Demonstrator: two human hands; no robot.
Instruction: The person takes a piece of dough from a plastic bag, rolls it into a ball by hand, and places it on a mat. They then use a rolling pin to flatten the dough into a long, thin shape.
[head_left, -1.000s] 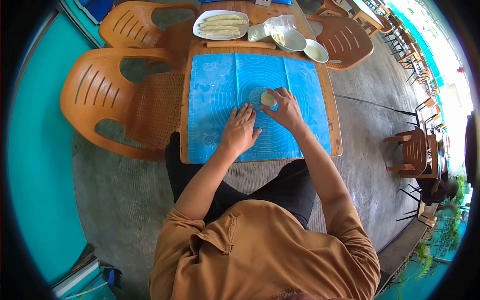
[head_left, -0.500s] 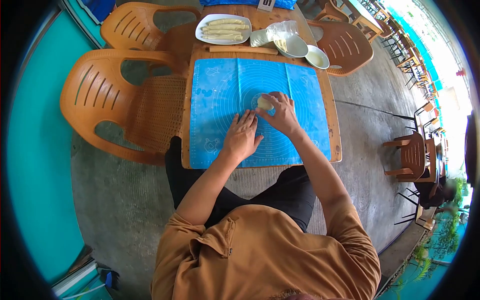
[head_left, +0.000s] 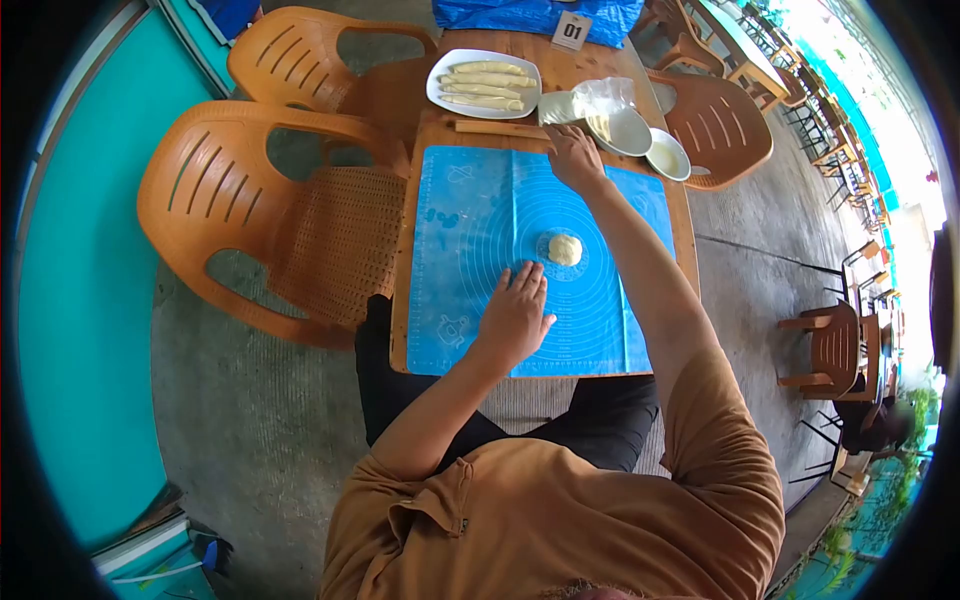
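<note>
One dough ball (head_left: 565, 250), four dough rolls (head_left: 487, 79), one plate (head_left: 436, 86), two bowls (head_left: 634, 134), one rolling pin (head_left: 495, 127), one mat (head_left: 460, 260).

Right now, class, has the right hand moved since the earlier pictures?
Yes. The right hand has moved forward across the blue mat, from the dough ball to the wooden rod.

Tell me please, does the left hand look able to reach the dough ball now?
Probably yes. The left hand lies open on the blue mat, close to the dough ball, with only bare mat between them; the right hand is away at the wooden rod.
</note>
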